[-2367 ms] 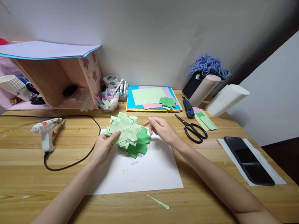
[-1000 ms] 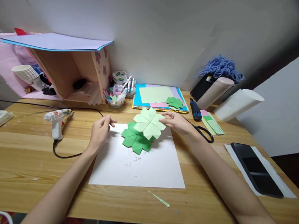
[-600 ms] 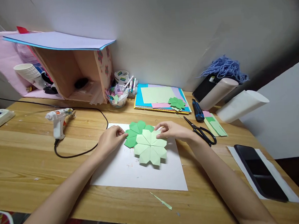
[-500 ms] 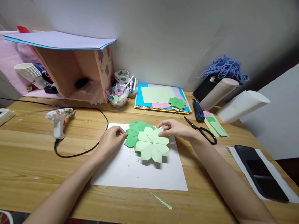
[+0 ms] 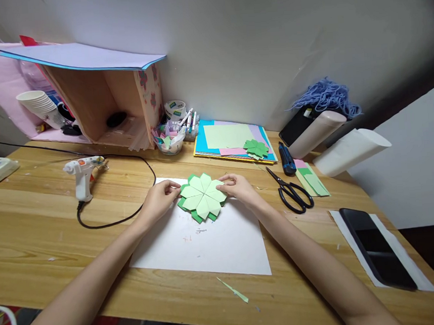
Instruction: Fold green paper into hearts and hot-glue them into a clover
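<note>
A light green paper flower (image 5: 203, 195) lies over a larger dark green paper flower (image 5: 197, 217), whose petal tips show around its rim. My right hand (image 5: 238, 186) pinches the right edge of the light green flower. On the left side, my left hand (image 5: 159, 200) has its fingers closed on the dark green flower's edge, close to the light petals. Both flowers are above a white sheet of paper (image 5: 223, 253) marked with small smudges.
A white glue gun (image 5: 82, 177) with a black cord stands left. Black-handled scissors (image 5: 293, 194), a blue utility knife (image 5: 287, 158) and a phone (image 5: 377, 250) lie right. Behind are a paper stack (image 5: 208, 148), a scrap bowl (image 5: 169, 141) and an open box (image 5: 94, 104). A paper sliver (image 5: 233, 290) lies in front.
My right hand has moved left with the light green flower, which now sits centred over the dark green one. My left hand stays at the left edge.
</note>
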`<state>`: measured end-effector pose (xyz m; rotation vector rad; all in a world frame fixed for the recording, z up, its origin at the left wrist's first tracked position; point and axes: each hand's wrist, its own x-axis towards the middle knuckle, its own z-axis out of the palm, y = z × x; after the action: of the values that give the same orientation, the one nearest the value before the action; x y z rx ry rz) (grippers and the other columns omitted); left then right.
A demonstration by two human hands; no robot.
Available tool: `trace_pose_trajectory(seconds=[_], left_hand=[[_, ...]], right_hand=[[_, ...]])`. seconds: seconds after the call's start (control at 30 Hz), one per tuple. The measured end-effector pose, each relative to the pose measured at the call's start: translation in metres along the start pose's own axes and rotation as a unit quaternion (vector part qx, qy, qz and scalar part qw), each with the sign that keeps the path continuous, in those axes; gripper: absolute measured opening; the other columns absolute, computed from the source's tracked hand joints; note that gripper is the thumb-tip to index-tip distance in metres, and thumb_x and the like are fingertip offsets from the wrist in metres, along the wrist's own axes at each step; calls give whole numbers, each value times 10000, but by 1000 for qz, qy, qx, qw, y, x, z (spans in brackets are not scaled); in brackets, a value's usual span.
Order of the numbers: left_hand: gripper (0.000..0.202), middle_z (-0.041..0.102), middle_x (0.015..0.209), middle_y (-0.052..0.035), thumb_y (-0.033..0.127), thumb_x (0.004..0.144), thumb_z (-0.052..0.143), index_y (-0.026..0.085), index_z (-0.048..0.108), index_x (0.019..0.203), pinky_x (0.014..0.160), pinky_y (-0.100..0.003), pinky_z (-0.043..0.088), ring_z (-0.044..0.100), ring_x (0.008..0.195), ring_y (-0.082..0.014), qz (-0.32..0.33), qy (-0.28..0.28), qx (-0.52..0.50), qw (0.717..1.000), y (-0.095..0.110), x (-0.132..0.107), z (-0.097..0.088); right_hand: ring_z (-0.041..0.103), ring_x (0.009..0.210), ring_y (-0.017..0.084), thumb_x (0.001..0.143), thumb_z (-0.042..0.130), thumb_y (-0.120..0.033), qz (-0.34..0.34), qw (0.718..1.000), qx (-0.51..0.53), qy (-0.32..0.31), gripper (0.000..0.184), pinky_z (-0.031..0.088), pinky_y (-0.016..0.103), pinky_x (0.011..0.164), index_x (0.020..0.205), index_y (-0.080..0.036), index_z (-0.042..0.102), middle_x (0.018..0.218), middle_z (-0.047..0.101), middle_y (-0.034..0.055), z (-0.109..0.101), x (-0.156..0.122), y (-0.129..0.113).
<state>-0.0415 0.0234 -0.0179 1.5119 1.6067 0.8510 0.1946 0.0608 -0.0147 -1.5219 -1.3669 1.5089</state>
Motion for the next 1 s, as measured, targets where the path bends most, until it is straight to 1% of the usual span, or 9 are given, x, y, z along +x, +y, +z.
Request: trace_pose_trajectory(seconds=[0.07, 0.13, 0.23, 0.33, 0.4, 0.5, 0.63, 0.73, 1.0], left_hand=[[294, 672, 676, -38, 441, 743, 550, 185, 632, 862, 599, -282, 409, 619, 631, -200, 12, 10, 50, 999, 2, -2, -2], [314, 667, 726, -43, 457, 780, 505, 198, 634, 904, 612, -293, 408, 610, 666, -206, 42, 35, 134, 989, 6, -4, -5], [377, 641, 935, -71, 483, 796, 488, 211, 602, 1030, 713, -331, 437, 598, 837, -228, 136, 41, 214, 966, 13, -7, -8], [540, 526, 1221, -100, 491, 755, 560, 218, 490, 1216, 906, -381, 400, 497, 1104, -249, 256, -35, 232, 938, 17, -7, -6], [631, 432, 1343, -97, 478, 747, 583, 233, 402, 1300, 988, -402, 345, 413, 1208, -249, 298, -95, 241, 919, 17, -7, -3], [641, 400, 1383, -81, 466, 770, 564, 243, 358, 1335, 1044, -423, 286, 357, 1263, -241, 307, -145, 251, 907, 14, -6, 0], [614, 399, 1390, -63, 467, 796, 529, 245, 353, 1341, 1083, -439, 223, 327, 1289, -230, 296, -161, 256, 906, 10, -5, 1], [583, 377, 1404, -59, 448, 821, 499, 240, 349, 1345, 1091, -440, 213, 295, 1309, -225, 293, -170, 251, 907, 9, -5, 0], [507, 327, 1432, -38, 367, 857, 461, 244, 355, 1338, 1108, -424, 182, 270, 1323, -195, 295, -193, 247, 903, 11, -7, 0]], right_hand=[[518, 514, 102, 597, 690, -265, -14, 1000, -15, 21, 315, 392, 220, 491, 856, -135, 564, 597, 591, -1, 2, 2, 3], [510, 504, 103, 590, 687, -286, -36, 998, -28, 39, 314, 390, 222, 487, 840, -135, 571, 568, 571, -18, 4, 4, 7], [504, 500, 98, 599, 678, -313, -71, 995, -36, 57, 306, 383, 214, 481, 824, -138, 566, 553, 549, -36, 7, 6, 13], [516, 507, 95, 619, 669, -321, -80, 994, -47, 60, 298, 393, 207, 487, 829, -139, 561, 565, 555, -37, 8, 5, 14], [544, 539, 105, 636, 662, -324, -81, 992, -74, 56, 301, 409, 210, 504, 854, -139, 569, 600, 584, -19, 6, 4, 12], [592, 636, 133, 654, 662, -324, -97, 982, -151, 51, 296, 440, 228, 556, 879, -143, 597, 704, 637, 26, -1, 2, 7], [601, 726, 145, 685, 653, -290, -169, 946, -270, 57, 229, 464, 265, 652, 873, -165, 613, 857, 645, 53, -11, -1, -1], [595, 786, 150, 706, 639, -240, -227, 915, -333, 23, 192, 464, 278, 692, 885, -177, 608, 938, 609, 56, -16, -5, -7], [566, 891, 180, 754, 592, -169, -312, 856, -407, -64, 176, 445, 314, 773, 930, -175, 603, 955, 608, 65, -26, -15, -24]])
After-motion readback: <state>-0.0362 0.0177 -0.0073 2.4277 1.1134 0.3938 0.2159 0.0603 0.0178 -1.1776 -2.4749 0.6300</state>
